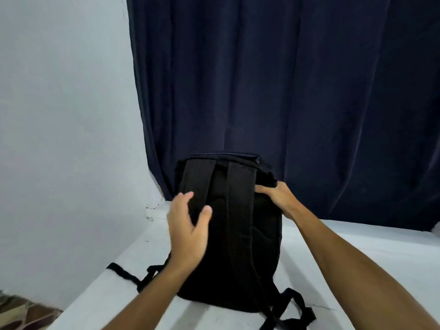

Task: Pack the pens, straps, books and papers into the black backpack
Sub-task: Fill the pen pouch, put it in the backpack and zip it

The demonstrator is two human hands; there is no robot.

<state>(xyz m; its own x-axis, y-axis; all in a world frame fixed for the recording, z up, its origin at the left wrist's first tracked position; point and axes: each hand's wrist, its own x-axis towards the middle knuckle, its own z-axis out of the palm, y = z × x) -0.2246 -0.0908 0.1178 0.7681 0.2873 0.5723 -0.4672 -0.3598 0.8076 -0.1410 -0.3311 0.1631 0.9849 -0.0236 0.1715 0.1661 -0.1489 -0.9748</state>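
On the white table, before a dark curtain, we steady the black backpack. It looks soft and floppy: our right hand pinches its upper edge, our left hand hovers spread beside it.

The backpack stands upright on the table, its strap side facing the person. Behind the backpack hangs the curtain; to its left rises the wall. The left hand is at the backpack's left side, fingers spread over 1 shoulder strap. The right hand grips the backpack's upper right edge. Loose webbing trails on the table from the backpack's lower left, and more webbing from its lower right.
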